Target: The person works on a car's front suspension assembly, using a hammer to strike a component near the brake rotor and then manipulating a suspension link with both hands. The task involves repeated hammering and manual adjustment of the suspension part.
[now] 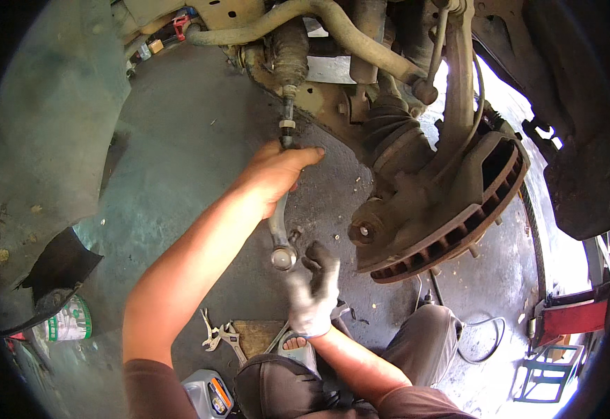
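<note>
My left hand (pixel 277 171) is bare and wrapped round a tie rod end (pixel 277 225), where it meets the threaded inner tie rod (pixel 288 112). The tie rod end hangs down from my grip toward me, its round ball joint housing and short stud at the lower tip. Just below that tip is my right hand (pixel 313 297), in a whitish, soiled glove, slightly blurred. Its fingers are apart and it holds nothing visible. A ribbed rubber boot (pixel 289 56) covers the rod's upper part. To the right sits a rusty brake disc (pixel 451 244) with its hub and knuckle.
A curved stabilizer bar (pixel 333 24) crosses above, beside a ribbed axle boot (pixel 392 133). On the floor lie an adjustable wrench (pixel 233 342), another wrench (pixel 209 332) and a grey bottle (pixel 207 394). A white-green bucket (pixel 71 320) is left; a cable (pixel 483 357) and red metal part (pixel 574 321) are right.
</note>
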{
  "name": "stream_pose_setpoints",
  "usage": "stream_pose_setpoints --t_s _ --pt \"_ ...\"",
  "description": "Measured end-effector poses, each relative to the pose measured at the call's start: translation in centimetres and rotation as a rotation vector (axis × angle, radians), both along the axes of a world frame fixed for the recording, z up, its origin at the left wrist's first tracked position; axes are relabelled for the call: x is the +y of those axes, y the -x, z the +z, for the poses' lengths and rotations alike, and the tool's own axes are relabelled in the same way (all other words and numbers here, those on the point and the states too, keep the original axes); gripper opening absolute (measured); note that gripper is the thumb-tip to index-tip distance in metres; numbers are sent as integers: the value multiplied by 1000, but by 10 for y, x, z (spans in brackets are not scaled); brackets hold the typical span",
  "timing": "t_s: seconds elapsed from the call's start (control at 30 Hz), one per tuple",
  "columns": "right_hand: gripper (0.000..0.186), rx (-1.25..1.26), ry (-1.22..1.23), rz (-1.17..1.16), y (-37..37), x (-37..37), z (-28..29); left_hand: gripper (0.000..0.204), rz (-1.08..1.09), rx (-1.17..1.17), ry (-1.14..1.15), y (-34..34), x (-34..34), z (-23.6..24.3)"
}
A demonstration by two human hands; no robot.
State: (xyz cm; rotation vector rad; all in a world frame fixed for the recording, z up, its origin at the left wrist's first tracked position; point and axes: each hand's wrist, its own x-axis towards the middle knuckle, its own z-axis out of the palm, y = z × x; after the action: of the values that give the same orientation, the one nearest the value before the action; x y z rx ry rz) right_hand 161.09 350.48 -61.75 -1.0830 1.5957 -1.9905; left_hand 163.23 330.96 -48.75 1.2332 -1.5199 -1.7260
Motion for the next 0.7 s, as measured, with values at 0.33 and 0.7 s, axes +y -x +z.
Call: stream_pose_setpoints --t_s 0.33,0.7 --pt "78 -1754 33 1205 20 -23 -1 29 -256 580 -423 -4 -22 -31" --pt "55 213 86 -110 10 -16 5 22 100 21 54 21 8 2"
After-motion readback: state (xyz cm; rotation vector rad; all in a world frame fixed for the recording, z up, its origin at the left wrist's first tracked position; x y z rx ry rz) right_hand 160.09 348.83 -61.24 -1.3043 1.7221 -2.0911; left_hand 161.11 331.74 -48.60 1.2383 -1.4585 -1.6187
